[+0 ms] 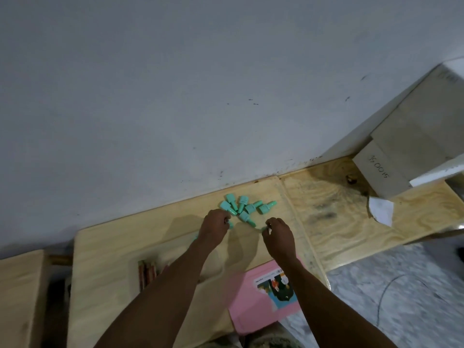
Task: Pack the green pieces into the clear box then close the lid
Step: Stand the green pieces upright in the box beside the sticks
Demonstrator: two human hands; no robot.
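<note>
Several mint-green pieces lie in a loose heap on the light wooden table, close to the wall. My left hand sits just below the heap's left side, fingers curled around a green piece whose tip shows. My right hand is lower right of the heap, fingertips pinched on a small green piece. A clear box is faintly visible under my left forearm, mostly hidden.
A pink box with a picture label lies by my right forearm. Brown pencil-like sticks lie left of my left arm. Grey cardboard boxes and a white paper scrap stand at the right. The wall runs behind the table.
</note>
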